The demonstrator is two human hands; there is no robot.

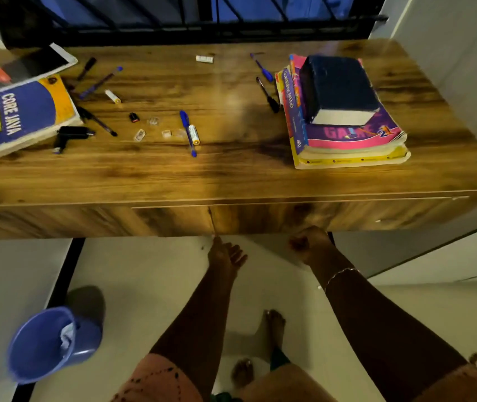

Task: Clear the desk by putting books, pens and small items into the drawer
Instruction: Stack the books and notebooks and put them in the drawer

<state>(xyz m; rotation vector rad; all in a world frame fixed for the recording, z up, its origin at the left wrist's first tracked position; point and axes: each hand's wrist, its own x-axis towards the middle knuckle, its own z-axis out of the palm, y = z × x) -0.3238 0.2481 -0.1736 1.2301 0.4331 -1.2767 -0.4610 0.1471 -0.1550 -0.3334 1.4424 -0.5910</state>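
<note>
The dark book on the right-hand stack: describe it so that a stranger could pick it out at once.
On the wooden desk, find the stack of books near its right end. The dark book lies on top. It is plain navy and thick, with pale page edges, while the books under it are wider and bright pink, purple and yellow.

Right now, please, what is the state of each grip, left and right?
Left grip: open, fingers relaxed, holding nothing.
Right grip: closed, fingers curled at the lower edge of the brown wooden drawer front, apparently gripping it.
</note>
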